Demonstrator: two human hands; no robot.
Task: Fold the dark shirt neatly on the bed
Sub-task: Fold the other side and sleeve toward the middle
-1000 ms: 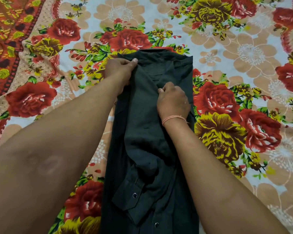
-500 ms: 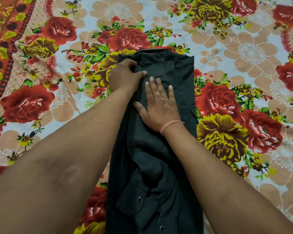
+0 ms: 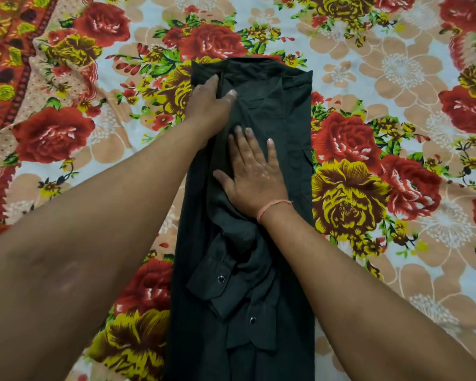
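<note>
The dark, soft cotton shirt lies in a long narrow strip down the middle of the bed, on the flower-printed bedsheet with its red roses, yellow blooms and peach blossoms on pale blue. The collar end points toward the far edge of the bed and the tail runs off the near edge of view between the person's forearms. Both long sides of the strip are folded in; the right side is fairly straight, the left one a little wavy. Wide bare sheet lies open on either side of the shirt and beyond its collar. At the far left corner an orange-and-red patterned border cloth overlaps the sheet.

The left hand rests palm down at the shirt's upper left edge near the collar, fingers loosely spread and pressing flat; this grip is apart and clamps nothing. The right hand lies flat on the middle of the shirt, just below the left hand, fingers splayed toward the collar, its grip likewise apart. A thin pink thread bracelet circles the right wrist. Below that wrist a folded sleeve bunches in wrinkles, and its cuff with a metal snap button lies on top of the shirt body.
</note>
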